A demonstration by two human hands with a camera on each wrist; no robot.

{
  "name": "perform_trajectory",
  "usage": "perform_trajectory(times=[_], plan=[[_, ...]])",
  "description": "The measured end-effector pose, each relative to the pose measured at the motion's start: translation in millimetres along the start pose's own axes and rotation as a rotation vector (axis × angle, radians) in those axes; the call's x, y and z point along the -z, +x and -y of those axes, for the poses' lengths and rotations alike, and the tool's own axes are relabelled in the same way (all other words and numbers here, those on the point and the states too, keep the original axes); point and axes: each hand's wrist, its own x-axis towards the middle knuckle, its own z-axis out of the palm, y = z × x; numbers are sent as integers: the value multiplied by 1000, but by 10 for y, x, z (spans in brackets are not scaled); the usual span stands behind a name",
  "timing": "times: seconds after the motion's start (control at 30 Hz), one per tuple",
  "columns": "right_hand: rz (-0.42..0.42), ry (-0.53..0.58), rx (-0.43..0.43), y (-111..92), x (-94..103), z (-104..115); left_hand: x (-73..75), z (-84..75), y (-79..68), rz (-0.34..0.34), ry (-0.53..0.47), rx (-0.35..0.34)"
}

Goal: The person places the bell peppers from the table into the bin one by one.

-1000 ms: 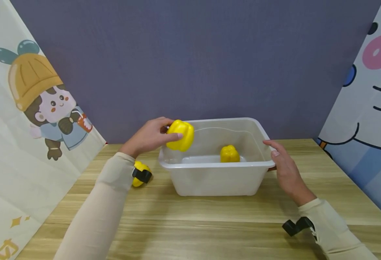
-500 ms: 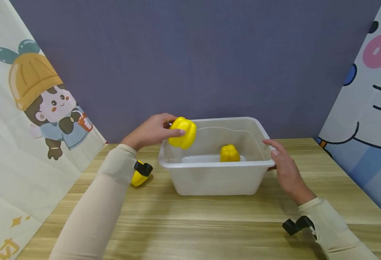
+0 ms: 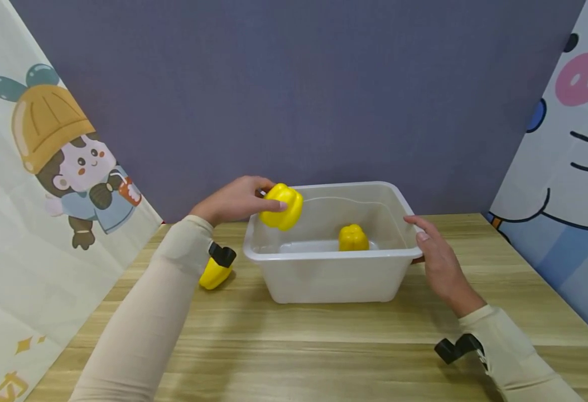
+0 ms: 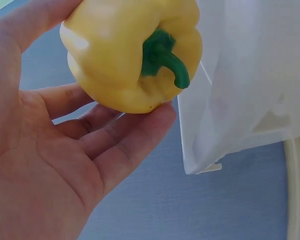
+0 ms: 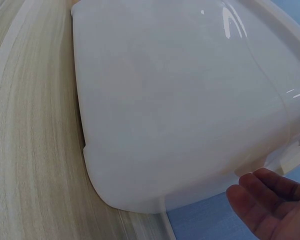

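My left hand (image 3: 234,200) holds a yellow bell pepper (image 3: 282,207) between thumb and fingers, above the left end of a white plastic tub (image 3: 334,279). In the left wrist view, the green stem (image 4: 165,59) faces the camera, and the fingers support the pepper from below. My right hand (image 3: 442,265) grips the tub's right rim; its fingertips (image 5: 255,187) show by the outer wall in the right wrist view. Inside the tub sits another yellow bell pepper (image 3: 353,238), its lower part hidden by the front wall. A third pepper (image 3: 215,274) lies on the table, partly covered by the left wrist camera.
The tub stands on a wood-grain table (image 3: 324,352), close to a dark blue-grey panel (image 3: 299,100) at the back. Cartoon-printed sheets flank it, one on the left (image 3: 23,234) and one on the right (image 3: 570,178). Black wrist cameras (image 3: 458,349) project from both wrists.
Over the past second my left hand has shifted slightly right and up with the pepper, then nearly stopped. My right hand keeps its place on the rim.
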Motion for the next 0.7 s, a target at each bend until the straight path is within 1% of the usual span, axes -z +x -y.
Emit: perform_trajectory(times=[0.2,0.37,0.47,0.57,0.7], plan=[[-4,7,7,11,-7,8,3,-13,73,11,31,-12],[-13,45,4,16,-30,18,26,-48,111,48,39,-3],[-9,54,2,13,-34,11,33,-96,145,66,89,-4],[-9,31,2,4,-24,9,28,-140,214,73,152,-15],[-15,24,4,5,-15,18,25,-206,283,86,199,-15]])
